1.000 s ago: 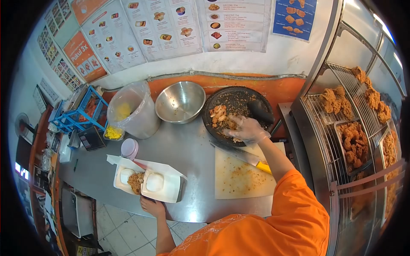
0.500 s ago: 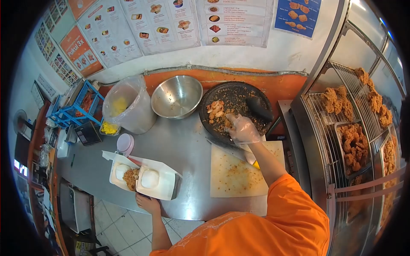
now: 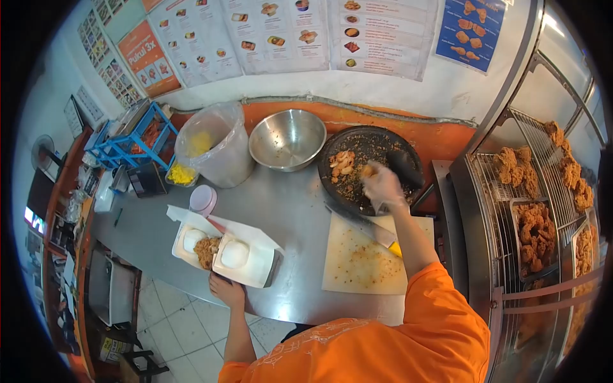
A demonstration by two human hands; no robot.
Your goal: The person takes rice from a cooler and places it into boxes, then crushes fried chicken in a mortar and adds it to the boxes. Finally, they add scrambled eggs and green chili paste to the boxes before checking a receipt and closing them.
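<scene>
My left hand point(image 3: 227, 291) grips the near lower edge of an open white takeaway box point(image 3: 262, 267), its fingertips partly hidden. Two white rounded mounds of rice point(image 3: 235, 253) sit inside, with a brown crispy fried piece point(image 3: 206, 253) between them. In a clear plastic glove, my right hand point(image 3: 384, 186) is over a dark stone mortar point(image 3: 333, 187), fingers pinched round a small brown crumbly morsel point(image 3: 368, 171). Brown crumbs coat the mortar, and pale reddish pieces of food point(image 3: 342, 163) lie at its left. A dark pestle point(image 3: 406, 168) rests at its right.
A crumb-strewn cutting board point(image 3: 361, 260) bears a yellow-handled knife point(image 3: 395, 248). Behind stand a steel bowl point(image 3: 287, 140) and a plastic-lined bucket point(image 3: 220, 156). A round pink-rimmed lid point(image 3: 203, 200) is behind the box. Fried chicken point(image 3: 536, 236) fills the rack at right.
My right hand has lifted slightly and drawn back from the crumbs, with a brown bit at its fingertips. The left hand stays at the box. The whole view has shifted a little.
</scene>
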